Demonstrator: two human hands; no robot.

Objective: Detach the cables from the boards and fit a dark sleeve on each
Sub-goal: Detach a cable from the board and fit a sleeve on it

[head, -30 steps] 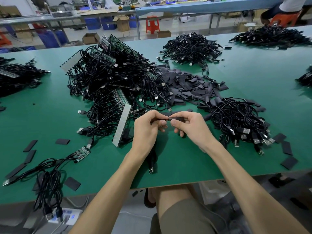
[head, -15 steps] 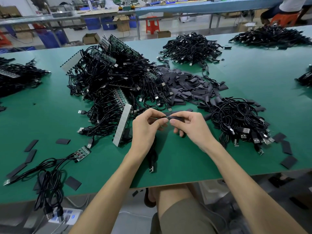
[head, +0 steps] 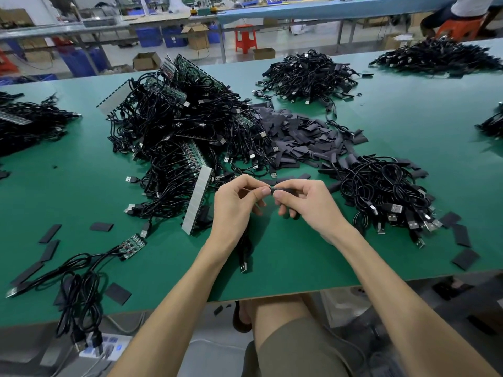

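My left hand (head: pixel 234 205) and my right hand (head: pixel 307 205) meet just above the green worktop (head: pixel 299 257), near its front edge, with the thumbs almost touching. I pinch a dark sleeve (head: pixel 284 189) between my right thumb and forefinger. It lies roughly level in those fingers (head: pixel 279 196), one end pointing left toward my other hand. My left thumb and forefinger pinch the end of a black cable (head: pixel 246 247) right at that end of the sleeve. The tip is covered by my fingers, so I cannot tell whether it has entered the sleeve. The rest of the cable drops behind my left palm and wrist, and its USB plug (head: pixel 244 267) lies on the worktop beside my forearm. My remaining fingers on both hands curl loosely underneath.

Just beside my left hand a long pale board strip (head: pixel 196 200) leans tilted at the foot of a big heap of cables and green boards (head: pixel 177 123). Behind my hands lies a pile of loose sleeves (head: pixel 299 134). To the right of my right hand, close by, sits a bundle of cables (head: pixel 386 191) with bare USB plugs showing. Some flat sleeves (head: pixel 461 235) are scattered at the worktop's right edge. At the front left a small green board (head: pixel 132 244) has cables attached, and they trail over the worktop's edge.
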